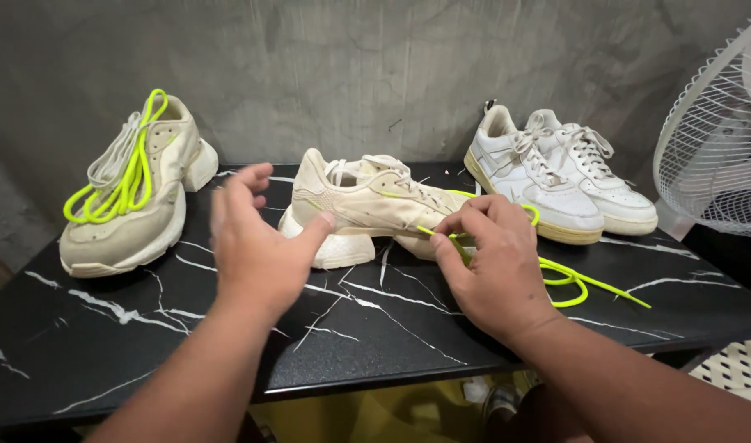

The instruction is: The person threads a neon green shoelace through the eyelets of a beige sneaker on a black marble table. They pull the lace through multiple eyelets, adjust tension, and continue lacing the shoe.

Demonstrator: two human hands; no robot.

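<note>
A black marble-patterned tabletop [375,328] with white veins carries four shoes against a grey concrete wall [351,66]. At the far left, a beige sneaker [137,197] leans heel-up on the wall, with a loose bundle of neon yellow lace and a pale lace draped over its upper. At the right rear, a pair of white sneakers [560,176] stands side by side, laced in white, toes pointing right. A white fan guard [716,148] stands at the right edge, clear of the shoes. A white perforated surface shows below the tabletop at lower right.

The centre beige sneaker [367,205] lies on the tabletop between the two hands, toe towards the right. The left hand [256,246] is spread, fingers apart; its thumb tip touches the sneaker's heel area and the remaining fingers hover free, holding nothing. The right hand [494,267] covers the toe end of that sneaker, so the forward eyelets are hidden. Its grip is closed: thumb and fingertips pinch the neon yellow lace [572,283] just at the shoe's front. From the pinch, the lace runs right across the tabletop in a loop and ends in a straight tail, passing just in front of the white pair without clearly touching it.
</note>
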